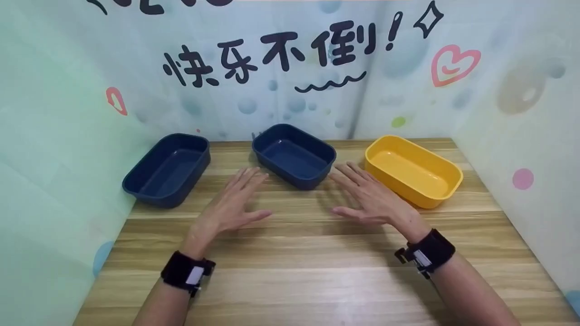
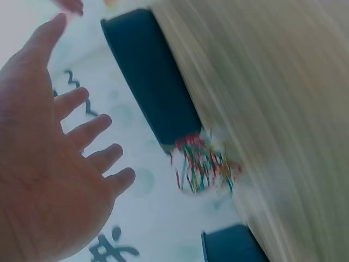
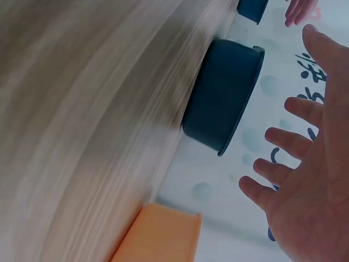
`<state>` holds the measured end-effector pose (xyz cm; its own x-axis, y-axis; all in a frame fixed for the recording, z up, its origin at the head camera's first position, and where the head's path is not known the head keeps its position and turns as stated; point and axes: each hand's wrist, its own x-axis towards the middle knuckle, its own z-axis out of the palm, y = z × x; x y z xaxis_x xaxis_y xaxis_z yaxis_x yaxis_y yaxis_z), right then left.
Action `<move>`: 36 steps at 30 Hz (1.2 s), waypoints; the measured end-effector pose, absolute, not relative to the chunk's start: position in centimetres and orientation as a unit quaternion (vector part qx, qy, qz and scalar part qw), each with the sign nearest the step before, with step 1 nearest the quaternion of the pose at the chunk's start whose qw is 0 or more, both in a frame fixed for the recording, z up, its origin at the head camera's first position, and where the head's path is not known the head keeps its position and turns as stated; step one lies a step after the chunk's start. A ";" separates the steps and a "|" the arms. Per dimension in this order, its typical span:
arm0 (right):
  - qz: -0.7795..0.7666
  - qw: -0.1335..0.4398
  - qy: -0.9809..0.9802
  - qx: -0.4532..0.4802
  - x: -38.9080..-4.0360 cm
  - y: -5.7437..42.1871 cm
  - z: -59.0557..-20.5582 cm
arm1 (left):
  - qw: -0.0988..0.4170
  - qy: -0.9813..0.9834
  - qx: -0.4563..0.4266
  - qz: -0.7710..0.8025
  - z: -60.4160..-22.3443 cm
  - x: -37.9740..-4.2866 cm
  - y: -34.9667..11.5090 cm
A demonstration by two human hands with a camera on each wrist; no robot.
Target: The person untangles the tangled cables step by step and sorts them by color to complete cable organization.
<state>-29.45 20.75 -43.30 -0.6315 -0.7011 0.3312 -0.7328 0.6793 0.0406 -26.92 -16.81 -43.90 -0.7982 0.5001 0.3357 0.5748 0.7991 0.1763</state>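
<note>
Nearest, two bare forearms reach in from the near edge, each wearing a black fabric wrist strap with a small white label, the left strap [image 1: 186, 272] and the right strap [image 1: 430, 253]. Beneath them spreads a table [image 1: 294, 271] with a pale brown, striped wood-grain top. Beyond the straps, the left hand [image 1: 233, 203] is raised over the table, released and holding nothing, its fingers extended toward the far side and its thumb pointing right. The right hand [image 1: 371, 197] mirrors it, also free of any object, thumb pointing left, fingertips near the right end of the middle bin. Farther off, three rounded rectangular bins stand upright on the table: a dark blue left bin [image 1: 168, 170], a dark blue middle bin [image 1: 292, 156] between and beyond the hands, and a yellow right bin [image 1: 410, 174] just past the right hand. The left wrist view shows a blurred clump of thin red, green and white strips [image 2: 202, 166] by the middle bin's left end; whether they touch is unclear. Farthest stands a pale, dotted backdrop [image 1: 226, 122] with black lettering [image 1: 283, 54].
</note>
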 end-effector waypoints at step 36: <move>0.112 0.078 -0.862 0.488 -32.2 1.5 -44.8 | 0.058 -0.950 -0.167 -0.257 -45.9 -28.3 -24.4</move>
<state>-32.17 1.52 -44.84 -0.5117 -0.8240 0.2434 -0.8588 0.4988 -0.1169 -28.25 -24.45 -45.95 -0.9374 0.2879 0.1960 0.3475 0.8115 0.4698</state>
